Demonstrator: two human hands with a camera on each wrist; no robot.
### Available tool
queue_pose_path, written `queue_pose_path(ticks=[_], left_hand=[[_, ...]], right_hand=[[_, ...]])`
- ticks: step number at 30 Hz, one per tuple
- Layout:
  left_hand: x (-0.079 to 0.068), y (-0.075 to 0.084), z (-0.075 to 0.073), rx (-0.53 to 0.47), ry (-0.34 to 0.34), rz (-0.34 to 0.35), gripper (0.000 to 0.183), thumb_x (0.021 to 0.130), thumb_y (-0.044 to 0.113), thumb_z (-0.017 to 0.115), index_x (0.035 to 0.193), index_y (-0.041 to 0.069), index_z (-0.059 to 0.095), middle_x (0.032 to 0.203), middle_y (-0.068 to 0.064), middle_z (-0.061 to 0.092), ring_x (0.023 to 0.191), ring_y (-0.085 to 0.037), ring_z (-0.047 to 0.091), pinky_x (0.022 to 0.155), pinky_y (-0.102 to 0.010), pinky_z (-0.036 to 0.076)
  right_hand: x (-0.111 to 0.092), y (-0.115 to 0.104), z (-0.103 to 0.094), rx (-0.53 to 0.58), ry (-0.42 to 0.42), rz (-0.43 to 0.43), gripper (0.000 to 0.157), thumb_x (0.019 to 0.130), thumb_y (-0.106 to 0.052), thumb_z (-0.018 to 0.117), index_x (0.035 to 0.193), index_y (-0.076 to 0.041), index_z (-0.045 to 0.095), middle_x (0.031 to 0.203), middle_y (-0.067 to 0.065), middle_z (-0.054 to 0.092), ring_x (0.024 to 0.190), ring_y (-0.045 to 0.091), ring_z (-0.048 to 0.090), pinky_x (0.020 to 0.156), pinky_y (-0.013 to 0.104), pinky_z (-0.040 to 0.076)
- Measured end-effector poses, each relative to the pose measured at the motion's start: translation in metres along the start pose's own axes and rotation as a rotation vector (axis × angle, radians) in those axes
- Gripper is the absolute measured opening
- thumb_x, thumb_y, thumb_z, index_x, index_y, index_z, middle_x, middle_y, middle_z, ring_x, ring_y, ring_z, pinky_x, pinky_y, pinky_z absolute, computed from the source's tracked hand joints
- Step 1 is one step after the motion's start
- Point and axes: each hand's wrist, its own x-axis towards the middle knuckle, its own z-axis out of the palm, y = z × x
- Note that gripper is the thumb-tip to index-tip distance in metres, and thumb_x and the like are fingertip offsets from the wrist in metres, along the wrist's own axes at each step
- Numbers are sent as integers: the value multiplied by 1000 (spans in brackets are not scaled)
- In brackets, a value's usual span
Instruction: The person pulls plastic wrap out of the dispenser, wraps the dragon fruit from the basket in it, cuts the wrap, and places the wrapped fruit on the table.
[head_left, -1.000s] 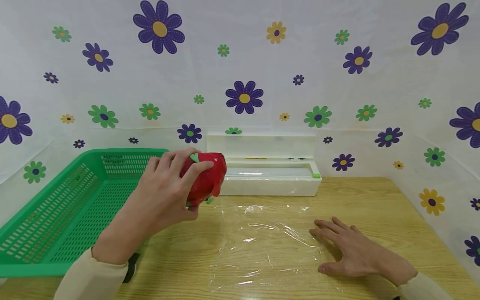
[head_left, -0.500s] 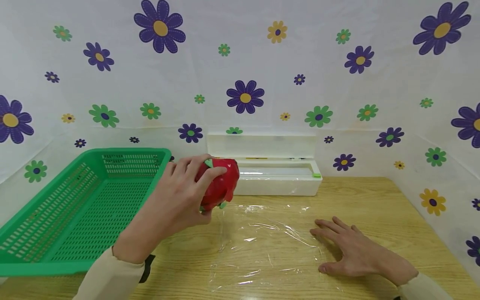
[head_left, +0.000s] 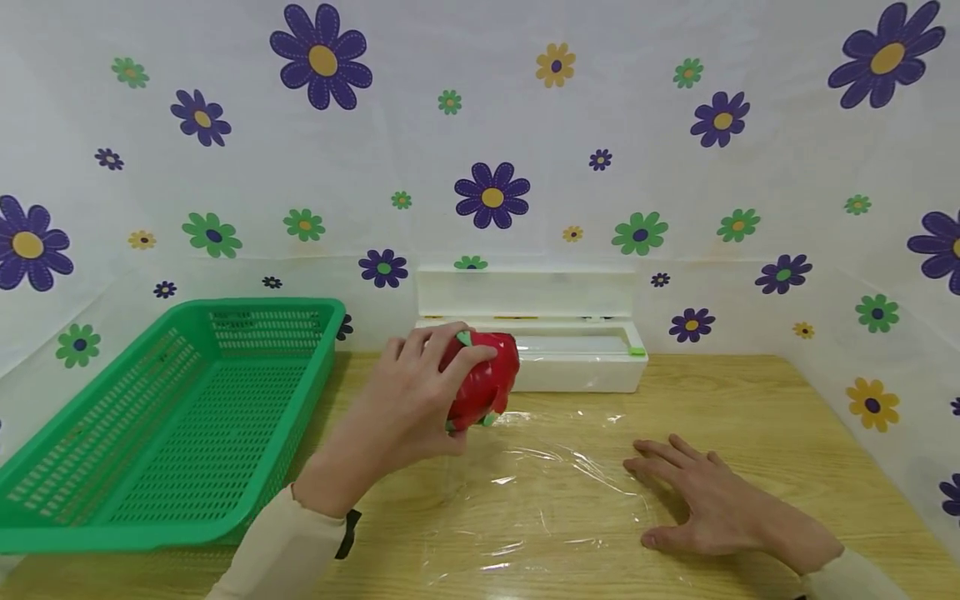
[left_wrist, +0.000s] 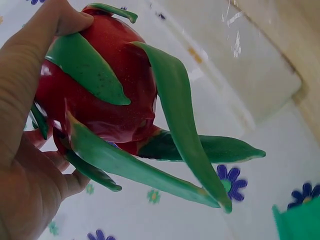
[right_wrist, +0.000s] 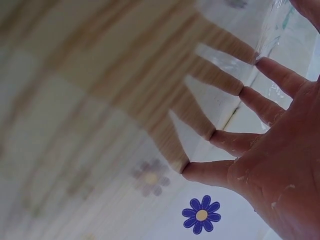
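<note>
My left hand [head_left: 408,404] grips a red dragon fruit [head_left: 487,375] from its left side, holding it up in front of the white box. Long green scales [left_wrist: 175,110] stick out from the fruit in the left wrist view. Below and to the right, a sheet of clear cling film [head_left: 540,500] lies spread on the table, with creases and shiny glints. At its right edge rests my right hand [head_left: 708,504], fingers spread and fairly straight. In the right wrist view the fingertips [right_wrist: 212,136] touch the glossy surface, which mirrors them.
A green plastic basket [head_left: 296,433] with slotted walls stands at the left. Behind the film, a white cling film box [head_left: 577,375] has its lid raised and a roll inside. A flower-print sheet [head_left: 562,108] hangs behind the wooden table [head_left: 735,400].
My left hand has carried the dragon fruit rightward and a little lower, from beside the basket to the film's upper left. My right hand stays in place.
</note>
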Motion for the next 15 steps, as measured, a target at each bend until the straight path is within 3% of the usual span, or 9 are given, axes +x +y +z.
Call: queue_pose_path(ticks=[15], left_hand=[[23,31,47,-111,-107,84,84,67,47,89,138,24,50,141,-11,55,122,-33,58,93,-47,56]], right_hand=[[1,1,-2,-4,-24,4,79,81,-65,73,146,-25,54,156,14,48,139,63,39,88,89,35]])
